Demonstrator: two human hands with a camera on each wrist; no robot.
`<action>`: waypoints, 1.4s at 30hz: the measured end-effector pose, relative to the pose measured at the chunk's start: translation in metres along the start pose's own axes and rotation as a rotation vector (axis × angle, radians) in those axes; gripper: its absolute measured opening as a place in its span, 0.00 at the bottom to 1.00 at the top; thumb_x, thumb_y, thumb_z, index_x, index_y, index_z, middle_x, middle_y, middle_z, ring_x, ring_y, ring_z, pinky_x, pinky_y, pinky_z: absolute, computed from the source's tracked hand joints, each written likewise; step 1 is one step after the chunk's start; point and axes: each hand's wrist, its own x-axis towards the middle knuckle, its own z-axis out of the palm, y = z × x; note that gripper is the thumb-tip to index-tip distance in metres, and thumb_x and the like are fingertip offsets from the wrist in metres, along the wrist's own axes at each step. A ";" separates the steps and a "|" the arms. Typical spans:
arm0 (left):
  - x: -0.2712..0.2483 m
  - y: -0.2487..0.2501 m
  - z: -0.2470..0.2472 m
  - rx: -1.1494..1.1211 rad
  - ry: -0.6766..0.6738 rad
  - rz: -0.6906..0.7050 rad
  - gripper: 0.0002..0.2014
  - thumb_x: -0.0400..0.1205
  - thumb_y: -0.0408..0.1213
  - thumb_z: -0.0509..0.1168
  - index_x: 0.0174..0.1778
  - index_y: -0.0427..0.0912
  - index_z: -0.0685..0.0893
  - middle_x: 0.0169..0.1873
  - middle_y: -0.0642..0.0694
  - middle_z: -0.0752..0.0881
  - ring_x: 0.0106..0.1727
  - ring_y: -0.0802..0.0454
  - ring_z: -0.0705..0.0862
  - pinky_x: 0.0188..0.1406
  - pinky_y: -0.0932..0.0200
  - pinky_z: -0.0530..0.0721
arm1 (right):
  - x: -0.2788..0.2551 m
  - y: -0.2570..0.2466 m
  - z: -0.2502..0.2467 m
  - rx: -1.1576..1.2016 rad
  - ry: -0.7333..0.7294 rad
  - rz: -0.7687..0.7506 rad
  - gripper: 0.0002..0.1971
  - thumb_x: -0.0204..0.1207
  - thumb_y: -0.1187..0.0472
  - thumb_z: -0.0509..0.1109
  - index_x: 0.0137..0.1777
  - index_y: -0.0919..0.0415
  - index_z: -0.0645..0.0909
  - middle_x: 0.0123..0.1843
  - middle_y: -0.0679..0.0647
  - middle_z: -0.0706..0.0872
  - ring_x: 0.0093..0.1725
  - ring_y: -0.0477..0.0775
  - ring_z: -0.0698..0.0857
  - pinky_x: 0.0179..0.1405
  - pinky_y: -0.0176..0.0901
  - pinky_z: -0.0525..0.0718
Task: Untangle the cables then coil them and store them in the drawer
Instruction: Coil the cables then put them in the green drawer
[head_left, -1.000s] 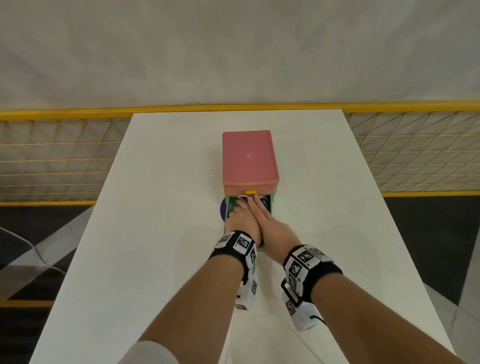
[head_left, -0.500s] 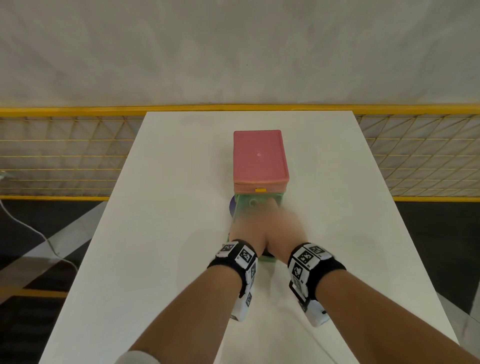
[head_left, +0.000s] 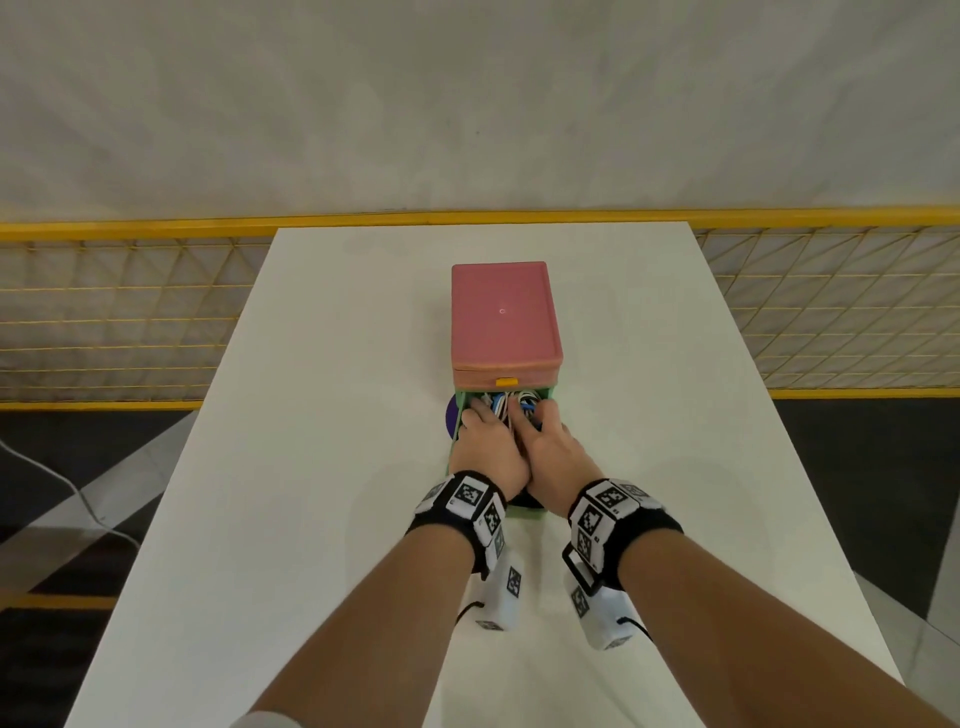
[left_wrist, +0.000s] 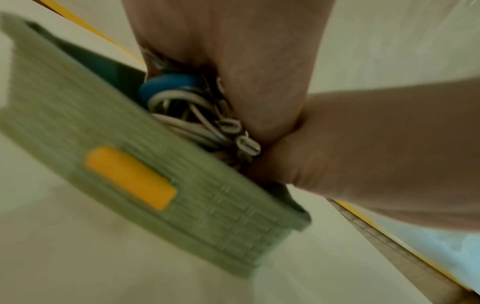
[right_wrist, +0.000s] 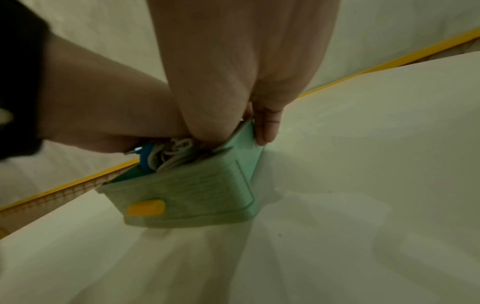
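Observation:
A pink drawer unit (head_left: 504, 312) stands mid-table with its green lower drawer (head_left: 530, 512) pulled out toward me. White and blue coiled cables (head_left: 511, 402) fill the drawer. My left hand (head_left: 485, 441) lies flat on the cables at the left side, its fingers reaching to the far left corner. My right hand (head_left: 553, 447) presses the cables at the right, one finger outside the right wall (right_wrist: 267, 127). Under the palms, the wrist views show the cables (left_wrist: 176, 102) (right_wrist: 171, 152) and the drawer front's yellow handle (left_wrist: 130, 176) (right_wrist: 146, 207).
The white table (head_left: 311, 467) runs away from me to a yellow mesh fence (head_left: 130, 312) and a pale wall. A purple disc (head_left: 452, 415) peeks out at the unit's left foot. The upper pink drawer with its yellow handle (head_left: 506, 382) is closed.
Both hands shifted over the drawer and drew slightly apart, so more of the cables shows at the far end. The head view has shifted a little.

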 end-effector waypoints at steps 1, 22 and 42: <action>-0.002 -0.002 0.002 0.012 0.021 0.027 0.40 0.81 0.43 0.62 0.81 0.25 0.50 0.74 0.31 0.67 0.72 0.39 0.74 0.67 0.52 0.76 | 0.000 0.000 -0.001 0.022 -0.004 -0.004 0.41 0.75 0.61 0.67 0.84 0.55 0.48 0.67 0.61 0.64 0.57 0.65 0.79 0.62 0.57 0.81; -0.003 0.006 0.028 -0.011 0.239 0.041 0.44 0.77 0.53 0.68 0.77 0.21 0.63 0.60 0.29 0.79 0.58 0.36 0.83 0.58 0.49 0.83 | -0.031 0.018 0.021 0.353 0.299 0.135 0.24 0.81 0.62 0.59 0.77 0.57 0.65 0.64 0.58 0.81 0.52 0.60 0.85 0.50 0.52 0.85; 0.000 -0.005 0.021 0.157 0.235 0.164 0.38 0.68 0.50 0.79 0.62 0.21 0.81 0.40 0.34 0.85 0.36 0.41 0.87 0.33 0.55 0.87 | -0.024 0.021 0.017 0.382 0.265 0.100 0.23 0.79 0.66 0.60 0.73 0.54 0.64 0.43 0.49 0.80 0.35 0.53 0.79 0.38 0.46 0.77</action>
